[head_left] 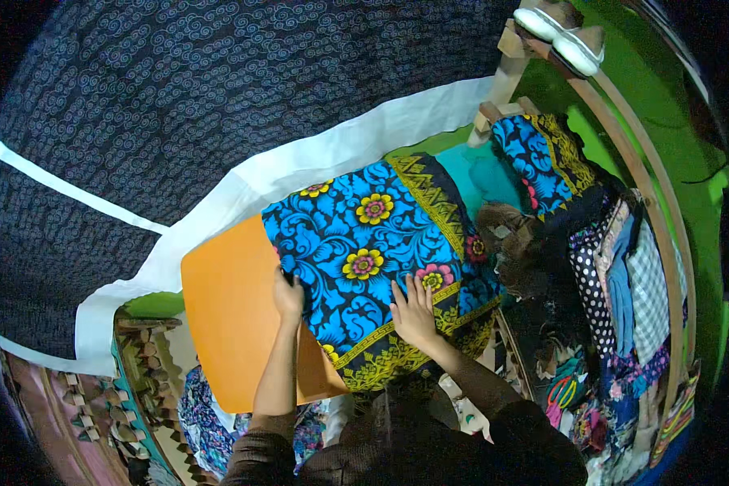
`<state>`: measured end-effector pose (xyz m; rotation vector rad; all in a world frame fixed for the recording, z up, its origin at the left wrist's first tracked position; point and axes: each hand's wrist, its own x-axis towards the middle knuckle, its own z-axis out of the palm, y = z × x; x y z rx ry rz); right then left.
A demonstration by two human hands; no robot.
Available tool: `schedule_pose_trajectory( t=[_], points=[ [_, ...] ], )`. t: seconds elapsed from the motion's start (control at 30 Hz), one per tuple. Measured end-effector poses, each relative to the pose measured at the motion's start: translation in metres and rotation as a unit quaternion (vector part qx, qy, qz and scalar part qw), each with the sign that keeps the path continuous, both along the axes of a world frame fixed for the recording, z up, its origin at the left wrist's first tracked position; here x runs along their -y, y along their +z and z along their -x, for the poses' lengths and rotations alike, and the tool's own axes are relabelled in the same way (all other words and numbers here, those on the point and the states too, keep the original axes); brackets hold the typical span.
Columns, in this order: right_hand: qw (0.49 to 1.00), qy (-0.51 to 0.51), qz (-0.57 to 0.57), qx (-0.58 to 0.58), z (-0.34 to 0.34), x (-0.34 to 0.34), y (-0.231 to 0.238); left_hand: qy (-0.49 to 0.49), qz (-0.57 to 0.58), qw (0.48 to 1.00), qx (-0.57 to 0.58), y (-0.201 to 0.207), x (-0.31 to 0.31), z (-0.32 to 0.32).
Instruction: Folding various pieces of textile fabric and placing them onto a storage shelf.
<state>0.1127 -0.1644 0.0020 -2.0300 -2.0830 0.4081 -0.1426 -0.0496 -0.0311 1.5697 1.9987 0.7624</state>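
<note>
A blue, black and yellow batik-style cloth (364,235) with flower motifs and yellow borders lies over the right part of an orange tabletop (227,308). My left hand (287,298) rests at the cloth's left edge, seen partly from the side, with thumb and fingers apart. On the cloth's lower right, near a pink flower, my right hand (415,314) lies flat with its fingers spread. The cloth's lower edge hangs toward my body.
Beyond the table hangs a dark patterned curtain (283,97) with a white border. At the right, a matching cloth piece (543,162) and folded fabrics (624,283) are heaped by a wooden rail (672,243). Colourful scissors-like handles (562,395) and a flowered cloth (202,421) are lower down.
</note>
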Motion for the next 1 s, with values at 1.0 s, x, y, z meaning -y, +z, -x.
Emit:
schedule_pose_trajectory(
  t=[1.0],
  points=[
    [0.679, -0.225, 0.218, -0.664, -0.169, -0.052, -0.072, -0.513, -0.056, 0.796, -0.317, 0.045, 0.247, -0.153]
  ],
)
